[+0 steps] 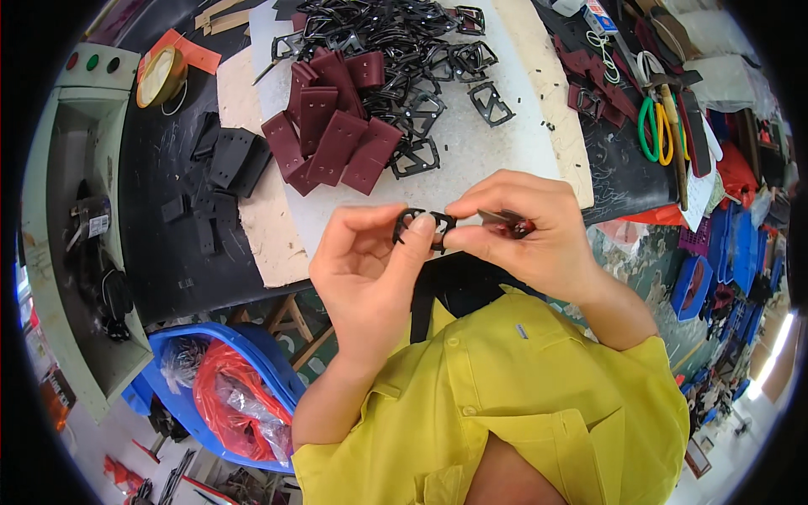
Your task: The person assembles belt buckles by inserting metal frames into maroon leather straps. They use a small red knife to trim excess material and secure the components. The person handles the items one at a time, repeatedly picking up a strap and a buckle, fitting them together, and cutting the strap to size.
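Note:
Close in front of my chest, my left hand (364, 257) pinches a small black buckle frame (401, 227) between thumb and fingers. My right hand (543, 236) is closed at the buckle's other end, its thumb and forefinger tips touching it. A dark red piece (515, 225) sticks out of the curl of my right hand; its full shape is hidden. Beyond my hands lies a loose pile of maroon leather tabs (341, 143) with small holes. Behind and beside them a large heap of black buckle frames (396, 50) spreads over a white sheet (471, 160).
Black tabs (240, 160) lie to the left on the dark table, with a round yellowish container (162, 77) behind. Scissors with green and yellow handles (656, 130) and maroon scraps (598, 76) are at the right. A blue tub (282, 366) with red plastic stands below left.

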The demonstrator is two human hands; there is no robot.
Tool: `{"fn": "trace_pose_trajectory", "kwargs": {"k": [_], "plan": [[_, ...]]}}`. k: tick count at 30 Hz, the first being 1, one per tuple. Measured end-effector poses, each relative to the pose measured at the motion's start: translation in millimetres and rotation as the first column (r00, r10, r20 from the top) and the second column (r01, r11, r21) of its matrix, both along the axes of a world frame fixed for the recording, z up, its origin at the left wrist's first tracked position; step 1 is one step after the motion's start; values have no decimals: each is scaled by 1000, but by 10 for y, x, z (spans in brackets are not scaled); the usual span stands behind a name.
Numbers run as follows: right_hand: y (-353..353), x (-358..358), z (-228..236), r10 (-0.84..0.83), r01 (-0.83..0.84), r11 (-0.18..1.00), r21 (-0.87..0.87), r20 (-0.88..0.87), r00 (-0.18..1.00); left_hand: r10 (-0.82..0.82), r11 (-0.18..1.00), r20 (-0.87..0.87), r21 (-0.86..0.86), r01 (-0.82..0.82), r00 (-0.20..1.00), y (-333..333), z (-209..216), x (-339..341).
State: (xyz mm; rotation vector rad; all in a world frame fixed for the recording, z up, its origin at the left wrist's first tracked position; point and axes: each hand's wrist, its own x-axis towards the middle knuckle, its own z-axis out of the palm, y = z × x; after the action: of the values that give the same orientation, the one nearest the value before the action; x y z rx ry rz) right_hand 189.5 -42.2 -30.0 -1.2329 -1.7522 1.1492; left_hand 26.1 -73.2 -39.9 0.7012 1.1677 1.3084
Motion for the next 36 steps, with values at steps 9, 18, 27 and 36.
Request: {"fn": "trace_pose_trajectory", "kwargs": {"k": [9,18,27,36], "plan": [[-109,-140,8,-120,122,987,-107,22,992,197,971,-304,194,-142,932,-169,-123,83],[-137,-84,-116,8,-55,904,424,112,994,166,983,-292,127,-134,942,-150,-50,52],[-114,-57,-95,119,-271,767,581,287,951,210,973,-252,145,-178,945,-187,-82,50],[13,-10,-102,-40,-34,826,562,119,992,298,916,-885,371,154,359,191,-175,-440]]}}
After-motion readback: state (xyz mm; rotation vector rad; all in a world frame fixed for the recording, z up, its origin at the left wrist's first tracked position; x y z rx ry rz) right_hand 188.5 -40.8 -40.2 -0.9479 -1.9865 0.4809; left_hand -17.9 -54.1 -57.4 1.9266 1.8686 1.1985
